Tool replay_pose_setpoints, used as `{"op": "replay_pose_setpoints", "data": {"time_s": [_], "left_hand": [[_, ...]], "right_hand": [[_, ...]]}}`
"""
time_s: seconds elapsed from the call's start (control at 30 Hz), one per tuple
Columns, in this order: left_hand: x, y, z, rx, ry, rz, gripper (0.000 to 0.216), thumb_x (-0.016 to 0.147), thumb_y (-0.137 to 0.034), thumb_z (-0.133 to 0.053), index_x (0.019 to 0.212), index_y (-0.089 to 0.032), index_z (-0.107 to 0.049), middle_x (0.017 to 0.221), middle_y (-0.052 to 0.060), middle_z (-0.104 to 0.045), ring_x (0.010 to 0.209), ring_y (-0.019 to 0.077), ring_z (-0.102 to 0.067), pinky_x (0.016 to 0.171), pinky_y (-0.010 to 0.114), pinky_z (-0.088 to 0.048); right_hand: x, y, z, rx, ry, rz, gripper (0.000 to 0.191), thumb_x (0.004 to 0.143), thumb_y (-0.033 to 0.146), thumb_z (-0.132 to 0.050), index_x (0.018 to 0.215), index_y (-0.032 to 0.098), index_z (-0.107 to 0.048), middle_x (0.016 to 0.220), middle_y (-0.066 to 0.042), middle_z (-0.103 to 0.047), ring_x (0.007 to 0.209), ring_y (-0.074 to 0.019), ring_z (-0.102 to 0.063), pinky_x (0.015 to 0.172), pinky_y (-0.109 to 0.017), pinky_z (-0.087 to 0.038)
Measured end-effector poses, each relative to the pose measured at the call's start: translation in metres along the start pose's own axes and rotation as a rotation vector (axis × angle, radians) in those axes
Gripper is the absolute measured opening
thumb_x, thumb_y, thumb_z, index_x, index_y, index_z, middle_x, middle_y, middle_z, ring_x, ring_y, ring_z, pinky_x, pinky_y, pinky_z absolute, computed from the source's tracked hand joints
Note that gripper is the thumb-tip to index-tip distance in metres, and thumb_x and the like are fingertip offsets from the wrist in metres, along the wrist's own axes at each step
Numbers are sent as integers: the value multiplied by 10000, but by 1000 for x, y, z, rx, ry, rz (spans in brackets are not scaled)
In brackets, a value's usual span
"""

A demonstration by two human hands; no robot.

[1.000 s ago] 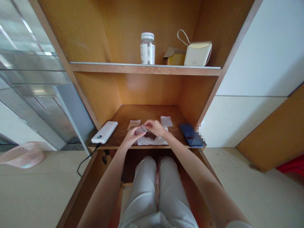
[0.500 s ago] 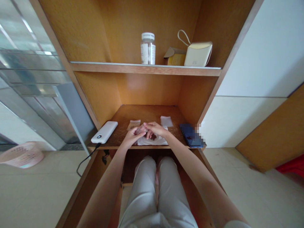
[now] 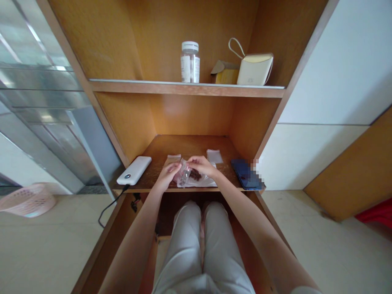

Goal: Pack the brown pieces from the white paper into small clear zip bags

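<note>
A small clear plastic bag (image 3: 183,175) is pinched between my two hands. My left hand (image 3: 168,174) grips its left side with closed fingers. At its upper right, the fingers of my right hand (image 3: 200,164) are also closed on the bag. Just below my right hand, a heap of small dark brown pieces (image 3: 195,174) lies on a white plastic sheet or bag (image 3: 202,183). Behind my left hand is a zip bag (image 3: 174,157), partly hidden. Another zip bag (image 3: 215,156), whitish, lies beyond my right hand.
A white power bank (image 3: 134,170) with a black cable lies left on the desk surface; a dark blue phone (image 3: 246,173) lies right. The shelf (image 3: 153,86) above holds a clear jar (image 3: 190,63), a small yellow box (image 3: 226,73) and a cream device with a strap (image 3: 255,69).
My hands have drawn slightly apart, and the clear bag now shows upright between them. My right fingers have lifted off the brown pieces, which are now more visible.
</note>
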State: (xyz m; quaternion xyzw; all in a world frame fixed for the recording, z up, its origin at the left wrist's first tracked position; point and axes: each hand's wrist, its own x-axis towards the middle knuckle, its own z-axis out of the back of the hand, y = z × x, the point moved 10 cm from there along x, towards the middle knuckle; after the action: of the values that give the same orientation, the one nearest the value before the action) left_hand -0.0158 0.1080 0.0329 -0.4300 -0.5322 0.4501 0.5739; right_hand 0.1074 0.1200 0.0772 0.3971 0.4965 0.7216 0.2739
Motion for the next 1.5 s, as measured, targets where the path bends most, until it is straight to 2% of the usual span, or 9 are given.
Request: {"op": "replay_pose_setpoints", "data": {"time_s": [0.17,0.3,0.47,0.57,0.93,1.1,1.23,1.37,1.5], "left_hand": [[-4,-4,-7,-19,90,12,318,695,-474,-655,717,-161,-602,603,-2,-623,491,119,-540,486,237,-391],[-6,-6,-8,-29,107,25,304,730,-466,-625,735,-171,-554,627,3,-645,508,126,-571,487,231,-399],[-5,-5,-3,5,49,32,343,718,-509,-616,740,-177,-532,640,5,-654,510,135,-582,488,241,-420],[-5,-5,-2,12,42,32,358,716,-521,-613,750,-173,-538,642,11,-659,525,146,-598,499,248,-430],[-5,4,-13,38,153,72,343,653,-445,-699,815,-162,-591,606,-1,-630,501,138,-557,471,234,-385],[-5,6,-13,35,152,82,348,683,-464,-667,849,-164,-607,619,10,-642,527,158,-580,497,255,-421],[-5,-4,-13,44,133,15,348,728,-468,-625,882,-156,-640,729,39,-670,608,161,-601,589,276,-471],[-5,-7,-12,86,124,-7,373,726,-495,-613,875,-154,-653,703,37,-665,613,172,-603,591,280,-475],[-4,-11,-6,131,82,-57,392,726,-512,-604,876,-157,-669,821,60,-692,719,197,-626,653,287,-478]], "right_hand": [[-4,-2,8,41,-177,19,228,706,375,-657,770,159,-620,724,2,-618,669,-104,-565,638,-238,-474],[-11,-21,10,259,-323,-140,357,696,326,-684,1013,207,-571,922,-18,-626,788,-134,-611,596,-246,-537],[-16,-39,-4,351,-224,-347,152,760,263,-656,862,156,-622,846,-49,-672,739,-122,-638,600,-232,-560],[-20,-43,-2,353,-221,-395,91,806,220,-611,841,140,-634,779,-54,-689,657,-107,-644,596,-227,-562],[-21,-41,0,301,-238,-382,77,842,191,-552,825,155,-618,741,-36,-697,614,-108,-662,575,-214,-563],[-22,-37,1,246,-248,-369,72,834,197,-565,802,165,-620,719,-17,-691,568,-93,-646,555,-200,-552],[-23,-32,-4,209,-187,-359,88,836,216,-566,794,157,-615,690,-18,-684,559,-84,-644,512,-164,-526],[-22,-31,-7,191,-155,-351,87,816,228,-598,785,148,-609,660,-14,-675,553,-84,-639,509,-168,-523],[-20,-34,-9,191,-155,-359,75,792,202,-626,765,140,-592,630,-5,-660,523,-87,-631,488,-171,-519]]}}
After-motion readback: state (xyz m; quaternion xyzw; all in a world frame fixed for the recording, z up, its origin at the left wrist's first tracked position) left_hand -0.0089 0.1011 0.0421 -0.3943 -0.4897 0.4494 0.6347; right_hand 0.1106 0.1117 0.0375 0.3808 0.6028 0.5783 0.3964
